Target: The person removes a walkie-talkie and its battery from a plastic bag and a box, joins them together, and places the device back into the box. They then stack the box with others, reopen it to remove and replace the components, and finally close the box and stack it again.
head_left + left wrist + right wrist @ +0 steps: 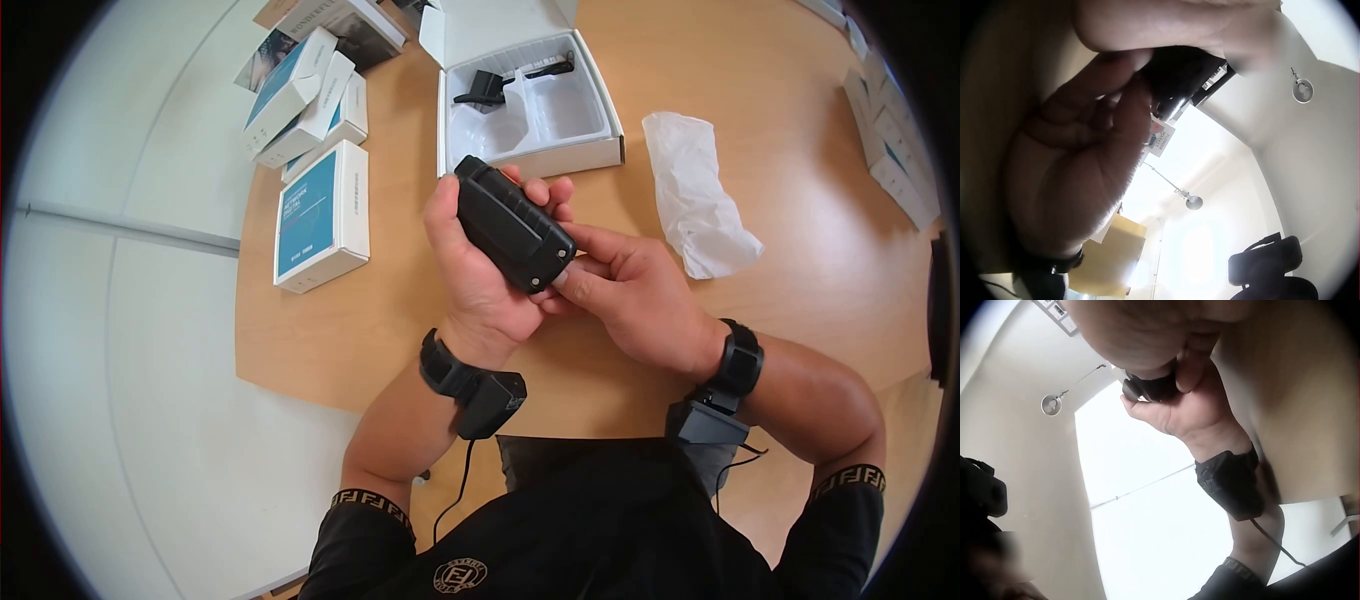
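A black handheld device (512, 228) lies face up or down across my left hand (478, 285), a detail I cannot tell. Two silver screws show at its near end, and a bit of orange peeks out on its right side. The left thumb runs along one side while the fingers wrap round the other. At the near end, my right hand (645, 300) pinches the device's corner with thumb and forefinger. In the left wrist view the device (1179, 78) is dark between both hands; in the right wrist view fingers partly cover the device (1159, 389).
Beyond the hands stands an open white box (575, 156) with a moulded tray holding a black adapter (487, 88) and cable. A crumpled white bag (697, 195) lies to the right. Blue-and-white boxes (320, 215) and a book (345, 35) are at left; more boxes (888, 150) stand far right.
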{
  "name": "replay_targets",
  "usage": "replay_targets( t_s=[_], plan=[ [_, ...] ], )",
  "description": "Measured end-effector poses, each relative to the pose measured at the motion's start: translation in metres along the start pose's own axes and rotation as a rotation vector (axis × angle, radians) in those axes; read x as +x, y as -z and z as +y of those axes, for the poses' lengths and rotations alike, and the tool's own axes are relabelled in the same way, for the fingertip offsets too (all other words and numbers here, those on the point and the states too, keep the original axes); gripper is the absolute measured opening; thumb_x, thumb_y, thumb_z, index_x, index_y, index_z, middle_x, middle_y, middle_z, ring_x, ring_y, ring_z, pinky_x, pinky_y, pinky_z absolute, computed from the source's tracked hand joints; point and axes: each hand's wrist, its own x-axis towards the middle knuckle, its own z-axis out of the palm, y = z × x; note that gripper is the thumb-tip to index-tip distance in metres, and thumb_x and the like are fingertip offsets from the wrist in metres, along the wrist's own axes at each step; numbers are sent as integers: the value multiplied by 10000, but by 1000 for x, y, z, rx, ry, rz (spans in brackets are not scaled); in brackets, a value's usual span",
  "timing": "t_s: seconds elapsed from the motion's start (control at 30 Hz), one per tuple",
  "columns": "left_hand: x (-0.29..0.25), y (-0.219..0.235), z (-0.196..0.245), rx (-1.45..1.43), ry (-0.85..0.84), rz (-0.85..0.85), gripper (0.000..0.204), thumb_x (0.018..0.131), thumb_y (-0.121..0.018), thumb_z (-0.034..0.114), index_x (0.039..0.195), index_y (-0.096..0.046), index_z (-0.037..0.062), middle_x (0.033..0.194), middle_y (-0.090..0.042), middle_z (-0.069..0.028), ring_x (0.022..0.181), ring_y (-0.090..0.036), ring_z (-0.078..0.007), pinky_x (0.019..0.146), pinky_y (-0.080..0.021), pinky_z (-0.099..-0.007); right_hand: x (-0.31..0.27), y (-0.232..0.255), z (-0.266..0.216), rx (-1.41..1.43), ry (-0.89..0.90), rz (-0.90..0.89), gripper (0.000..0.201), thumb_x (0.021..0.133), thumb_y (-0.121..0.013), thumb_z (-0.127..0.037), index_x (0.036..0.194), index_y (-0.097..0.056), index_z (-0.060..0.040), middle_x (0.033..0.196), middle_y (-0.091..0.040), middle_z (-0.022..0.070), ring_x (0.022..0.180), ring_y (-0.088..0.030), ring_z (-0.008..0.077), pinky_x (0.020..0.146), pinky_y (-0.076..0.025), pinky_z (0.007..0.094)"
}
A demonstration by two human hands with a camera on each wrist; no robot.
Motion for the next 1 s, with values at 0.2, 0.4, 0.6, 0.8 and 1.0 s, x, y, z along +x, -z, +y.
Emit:
replay_targets(
  t_s=[0.2, 0.4, 0.6, 0.8, 1.0],
  plan=[
    [-1, 0, 0, 63, -30, -19, 503, 925, -573, 581, 1045, -559, 93, 921, -645, -107, 1051, -633, -287, 927, -529, -415, -1, 6, 4, -63, 34, -61, 549, 957, -614, -4, 1467, -426, 68, 1085, -693, 67, 989, -635, 94, 900, -518, 259],
    [-4, -2, -1, 56, -66, -65, 416, 954, -589, 454, 1132, -531, 82, 967, -638, -120, 1082, -626, -290, 964, -517, -414, -1, 6, 7, -20, 74, -131, 734, 889, -696, 31, 1517, -318, 63, 1222, -616, 85, 1146, -597, 139, 967, -510, 307],
    [-1, 8, -6, 134, -140, -248, 389, 940, -648, 297, 1217, -496, 71, 1056, -616, -123, 1199, -561, -299, 1015, -500, -440, -2, 1, 8, -110, 165, -38, 788, 848, -791, -32, 1495, -348, 52, 1259, -611, 106, 1176, -594, 177, 1011, -500, 327],
    [-5, 5, -7, 353, -237, -339, 444, 872, -733, 152, 1244, -512, 54, 1105, -626, -103, 1265, -527, -287, 1086, -444, -434, -10, -8, -6, -559, 212, 60, 804, 837, -826, -64, 1482, -353, 26, 1364, -545, 125, 1250, -540, 183, 1051, -463, 350],
    [-6, 8, -10, 396, -323, -348, 556, 870, -806, 322, 1254, -508, 52, 1125, -633, -103, 1276, -524, -289, 1094, -435, -445, -3, -6, 12, -486, 397, 136, 808, 810, -846, -152, 1473, -405, -16, 1293, -616, 190, 1195, -621, 245, 1007, -501, 355]
  ],
)
